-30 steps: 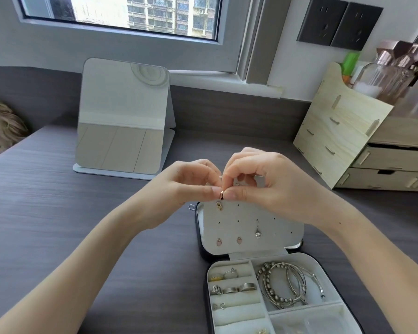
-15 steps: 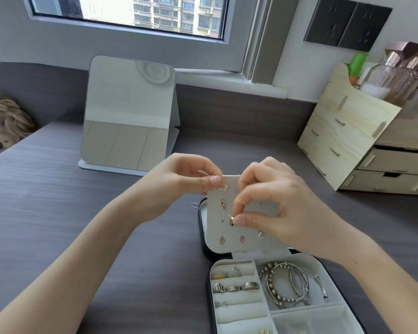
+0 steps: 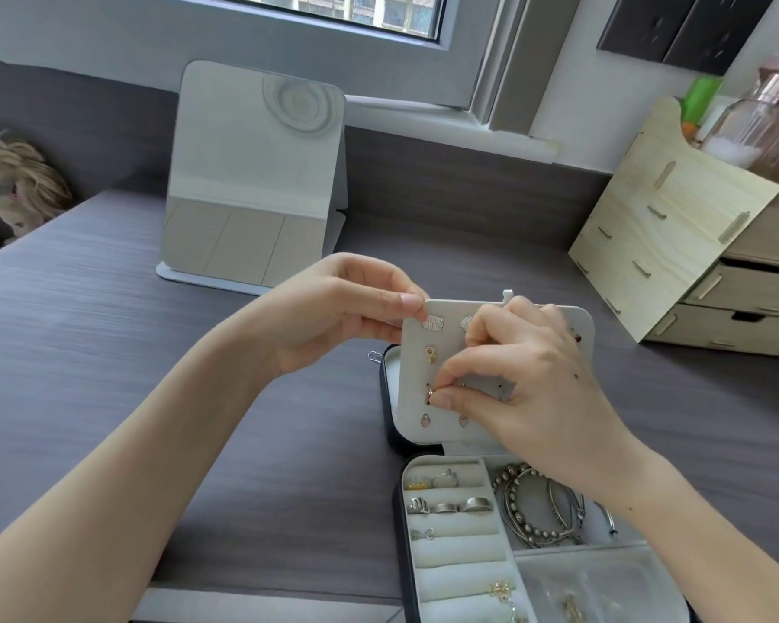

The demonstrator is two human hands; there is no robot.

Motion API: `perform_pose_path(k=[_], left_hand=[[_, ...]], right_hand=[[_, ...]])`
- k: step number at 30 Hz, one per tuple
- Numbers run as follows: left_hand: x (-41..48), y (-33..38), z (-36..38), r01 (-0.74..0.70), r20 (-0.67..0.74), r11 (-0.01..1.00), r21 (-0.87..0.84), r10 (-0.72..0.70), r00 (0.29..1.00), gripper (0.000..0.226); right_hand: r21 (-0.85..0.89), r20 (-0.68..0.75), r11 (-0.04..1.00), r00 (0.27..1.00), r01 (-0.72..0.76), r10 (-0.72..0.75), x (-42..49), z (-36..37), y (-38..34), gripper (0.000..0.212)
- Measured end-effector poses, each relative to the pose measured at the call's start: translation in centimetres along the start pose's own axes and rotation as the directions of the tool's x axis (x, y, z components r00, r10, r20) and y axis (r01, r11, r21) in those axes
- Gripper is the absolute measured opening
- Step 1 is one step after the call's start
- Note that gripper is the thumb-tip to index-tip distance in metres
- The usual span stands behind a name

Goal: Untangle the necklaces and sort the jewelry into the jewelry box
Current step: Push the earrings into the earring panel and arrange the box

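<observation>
Small gold stud earring (image 3: 430, 394) being pinched in right hand (image 3: 531, 388) fingers, pressing into white perforated earring panel (image 3: 495, 379); left hand (image 3: 333, 317) fingers gripping panel's top corner, likely steadying it above open jewelry box (image 3: 464, 573).

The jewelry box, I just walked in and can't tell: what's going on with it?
A person is fitting a small earring onto the white earring panel of the open jewelry box. The left hand steadies the panel's top corner; the right hand pinches the earring against it. Other earrings already sit on the panel, while rings and bracelets lie in the tray below.
</observation>
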State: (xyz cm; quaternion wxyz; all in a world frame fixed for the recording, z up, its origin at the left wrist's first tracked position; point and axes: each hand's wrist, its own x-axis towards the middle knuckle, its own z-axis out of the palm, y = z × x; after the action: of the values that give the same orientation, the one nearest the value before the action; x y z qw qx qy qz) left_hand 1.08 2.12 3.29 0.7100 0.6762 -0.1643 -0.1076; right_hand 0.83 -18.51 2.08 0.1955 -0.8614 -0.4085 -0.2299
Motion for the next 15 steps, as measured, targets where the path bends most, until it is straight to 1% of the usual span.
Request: perform_pose_path(k=[3, 8, 9, 12, 14, 15], left_hand=[[0.0, 0.0, -0.1, -0.002, -0.009, 1.000, 0.005, 0.002, 1.000, 0.011], [-0.1, 0.0, -0.2, -0.023, 0.025, 1.000, -0.017, 0.023, 0.999, 0.013], [-0.1, 0.0, -0.2, -0.026, 0.043, 0.999, -0.023, 0.027, 0.999, 0.013], [-0.2, 0.1, -0.5, -0.034, 0.122, 0.999, -0.029, 0.038, 0.992, 0.009], [-0.3, 0.1, -0.8, -0.022, 0.172, 0.998, -0.057, 0.032, 0.985, 0.009], [-0.4, 0.1, -0.9, -0.014, 0.193, 0.997, -0.072, 0.028, 0.981, 0.009]], right_hand=[[-0.058, -0.017, 0.998, 1.000, -0.011, 0.010, 0.2, -0.2, -0.4, 0.024], [-0.159, -0.109, 0.987, 0.994, -0.034, 0.016, 0.2, -0.2, -1.5, 0.016], [-0.192, -0.139, 0.981, 0.990, -0.043, 0.016, 0.2, -0.2, -1.7, 0.021], [-0.276, -0.193, 0.958, 0.981, -0.083, 0.030, 0.1, -0.6, -2.2, 0.047], [-0.297, -0.166, 0.951, 0.985, -0.087, 0.039, -0.1, -0.9, -2.0, 0.062], [-0.287, -0.147, 0.954, 0.988, -0.088, 0.047, -0.2, -1.0, -1.9, 0.065]])
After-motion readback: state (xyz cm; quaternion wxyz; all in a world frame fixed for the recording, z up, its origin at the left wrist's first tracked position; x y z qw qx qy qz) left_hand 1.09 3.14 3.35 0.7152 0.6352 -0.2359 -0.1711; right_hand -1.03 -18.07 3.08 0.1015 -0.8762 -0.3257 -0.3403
